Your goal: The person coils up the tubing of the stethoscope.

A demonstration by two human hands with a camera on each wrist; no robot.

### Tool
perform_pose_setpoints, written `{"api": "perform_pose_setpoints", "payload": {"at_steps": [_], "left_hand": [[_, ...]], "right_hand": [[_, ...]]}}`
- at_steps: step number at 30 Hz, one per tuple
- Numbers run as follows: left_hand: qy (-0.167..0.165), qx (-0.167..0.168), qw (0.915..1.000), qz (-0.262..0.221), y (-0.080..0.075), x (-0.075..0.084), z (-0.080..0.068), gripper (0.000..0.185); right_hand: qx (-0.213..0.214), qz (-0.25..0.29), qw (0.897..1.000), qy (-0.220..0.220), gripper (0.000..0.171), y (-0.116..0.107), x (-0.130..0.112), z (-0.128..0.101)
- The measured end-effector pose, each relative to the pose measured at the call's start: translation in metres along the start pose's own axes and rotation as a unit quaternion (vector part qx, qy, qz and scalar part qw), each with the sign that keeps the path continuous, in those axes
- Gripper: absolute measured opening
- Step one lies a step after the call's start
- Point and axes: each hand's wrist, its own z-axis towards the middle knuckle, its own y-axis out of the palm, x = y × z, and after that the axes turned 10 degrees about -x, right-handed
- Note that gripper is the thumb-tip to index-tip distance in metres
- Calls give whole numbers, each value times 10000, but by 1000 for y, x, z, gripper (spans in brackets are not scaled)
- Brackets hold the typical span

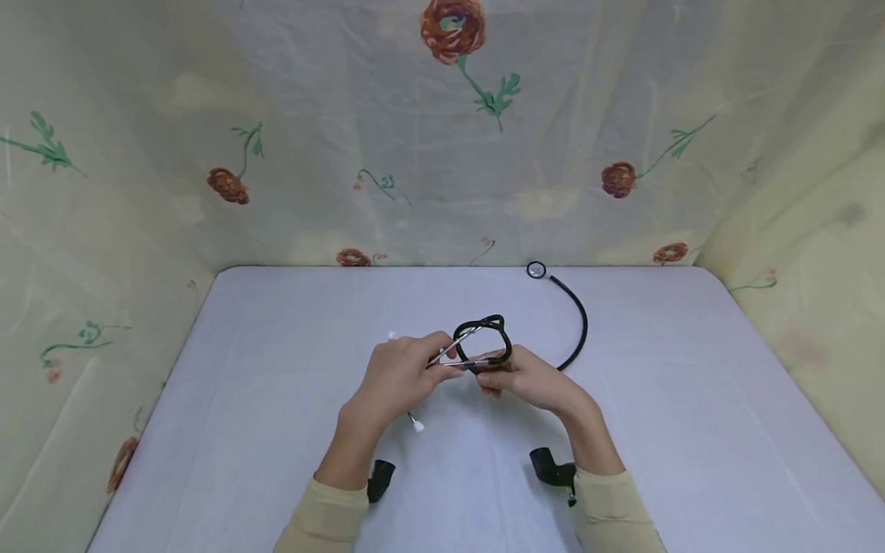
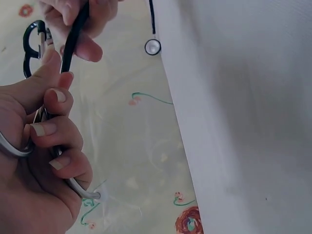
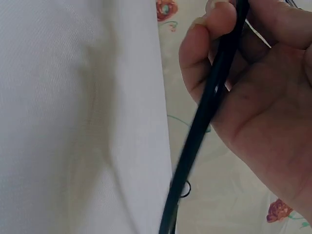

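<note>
At the middle of the table point(image 1: 276, 346), my left hand point(image 1: 404, 376) grips the metal tubes point(image 2: 80, 189) of the stethoscope point(image 1: 585, 326), with one white ear tip point(image 1: 418, 425) showing on its near side. Between my hands the black tubing point(image 1: 509, 346) makes a loop; I think I should guide it gently, without a sharp bend. My right hand point(image 1: 532, 378) holds this tubing. Farther right, the chest piece point(image 1: 535, 270) lies at the far edge. I see no container.

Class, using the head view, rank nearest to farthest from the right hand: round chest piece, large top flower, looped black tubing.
1. Looped black tubing, at the right hand, leftward.
2. Round chest piece, ahead, near the table's far edge.
3. Large top flower, ahead-left, high on the backdrop.
</note>
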Motion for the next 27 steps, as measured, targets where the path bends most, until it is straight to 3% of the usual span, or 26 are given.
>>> {"api": "perform_pose_setpoints", "payload": {"at_steps": [8, 13, 19, 27], "left_hand": [[-388, 93, 9992, 21, -3, -7, 0, 24], [-582, 140, 9977, 318, -3, -12, 0, 25], [-1039, 110, 9933, 489, -8, -18, -2, 26], [-1036, -133, 9939, 349, -4, -19, 0, 24]], "right_hand": [[-299, -71, 9995, -74, 31, 1, -3, -1], [-562, -214, 9982, 18, 31, -1, -8, -6], [-532, -113, 9982, 237, 27, -5, -11, -14], [-541, 54, 9982, 243, 24, -8, -12, -19]]}}
